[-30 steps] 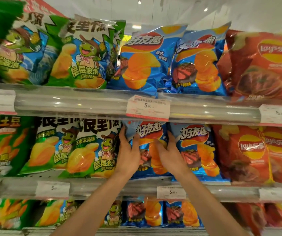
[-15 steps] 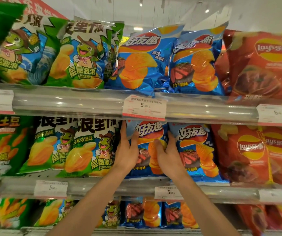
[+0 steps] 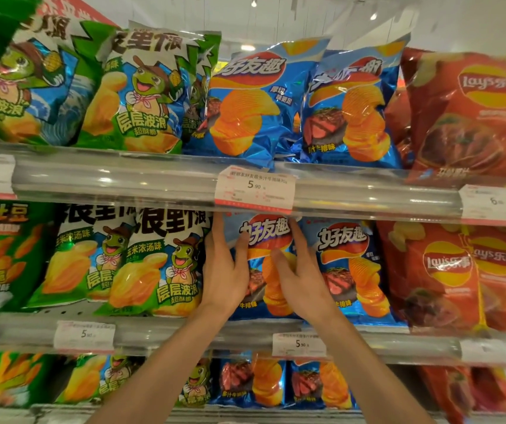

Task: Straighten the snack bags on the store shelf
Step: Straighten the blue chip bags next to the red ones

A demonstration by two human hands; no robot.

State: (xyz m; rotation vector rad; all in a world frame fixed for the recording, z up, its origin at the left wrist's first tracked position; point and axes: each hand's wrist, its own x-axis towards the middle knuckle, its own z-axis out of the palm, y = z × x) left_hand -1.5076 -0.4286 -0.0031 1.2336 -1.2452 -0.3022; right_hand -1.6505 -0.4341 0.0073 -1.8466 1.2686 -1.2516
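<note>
A blue chip bag (image 3: 265, 240) with a steak picture stands upright on the middle shelf (image 3: 184, 333). My left hand (image 3: 224, 267) grips its left edge, thumb on the front. My right hand (image 3: 302, 270) clasps its right edge, fingers reaching up beside the logo. A second, matching blue bag (image 3: 349, 270) stands just right of it, partly behind my right hand. Green cartoon-turtle bags (image 3: 154, 264) stand to the left, touching my left hand.
Red Lay's bags (image 3: 435, 276) fill the right of the middle shelf. The top shelf (image 3: 123, 179) holds green, blue and red bags, some leaning. A price tag (image 3: 254, 189) hangs just above my hands. More bags (image 3: 251, 381) sit on the shelf below.
Both hands have slid upward along the blue bag's sides, toward the top shelf rail. The bag now stands a little higher and straighter.
</note>
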